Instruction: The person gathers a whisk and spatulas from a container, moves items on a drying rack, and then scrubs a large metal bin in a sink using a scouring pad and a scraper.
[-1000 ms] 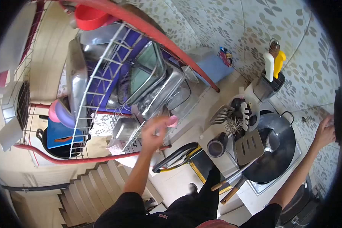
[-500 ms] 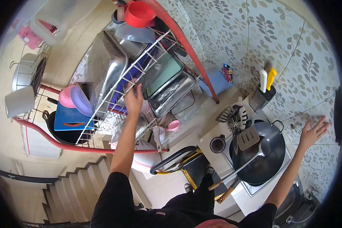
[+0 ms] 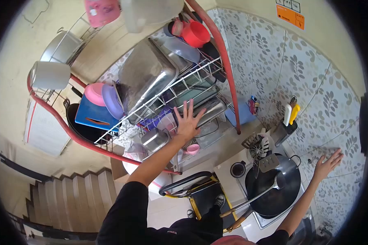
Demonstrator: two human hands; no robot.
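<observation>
My left hand (image 3: 188,124), fingers spread and holding nothing, is in front of the lower part of a wire dish rack (image 3: 229,77). Its fingertips overlap a shiny rectangular metal tray (image 3: 213,111) and a greenish rectangular dish (image 3: 197,93). Just left of the palm is a steel container (image 3: 154,139), with a pink cup (image 3: 192,149) below. Farther right, my right hand (image 3: 328,165) rests open at the leaf-patterned tile wall (image 3: 298,81), fingers extended. Below and left of it sits a black wok (image 3: 268,200) with a long-handled metal turner (image 3: 279,180) in it.
Large metal pans (image 3: 147,75), a blue board (image 3: 95,115) and pink bowls (image 3: 95,94) fill the rack. A knife block (image 3: 285,131) and a cluster of utensils (image 3: 257,150) stand behind the wok. Underfoot is a yellow-framed step stool (image 3: 208,200); stairs (image 3: 75,196) descend at left.
My left hand has moved away from the purple item on the rack, rightward and lower, with its fingers now spread. My right hand stays at the wall. The camera view has shifted.
</observation>
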